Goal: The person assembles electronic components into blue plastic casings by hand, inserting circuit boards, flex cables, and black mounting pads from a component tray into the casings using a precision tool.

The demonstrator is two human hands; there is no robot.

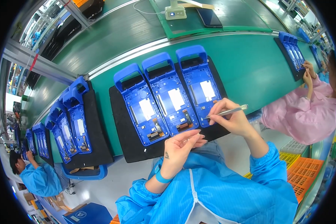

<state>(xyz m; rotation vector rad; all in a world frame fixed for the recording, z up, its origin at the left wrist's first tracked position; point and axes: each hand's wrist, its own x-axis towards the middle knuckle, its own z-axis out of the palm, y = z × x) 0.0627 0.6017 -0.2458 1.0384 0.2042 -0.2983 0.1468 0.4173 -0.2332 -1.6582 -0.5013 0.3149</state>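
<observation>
My right hand (231,118) grips a pair of metal tweezers (232,110) like a pen, tips pointing left over the lower end of the right-hand blue plastic housing (197,89). My left hand (180,151) hovers in front of the middle housing (163,77), thumb and fingers pinched together; whatever is between them is too small to make out. A third housing (132,102) lies to the left. All three have a looped handle at the far end, a white rectangle inside and small circuit parts near me. Beneath them lies a black foam mat (117,128).
More blue housings (78,123) lie on another black mat at left. Beyond the green bench stand a small white device (175,12) and a dark phone-like slab (209,17). A co-worker in pink (302,112) handles housings at right; another in blue (41,179) works at left.
</observation>
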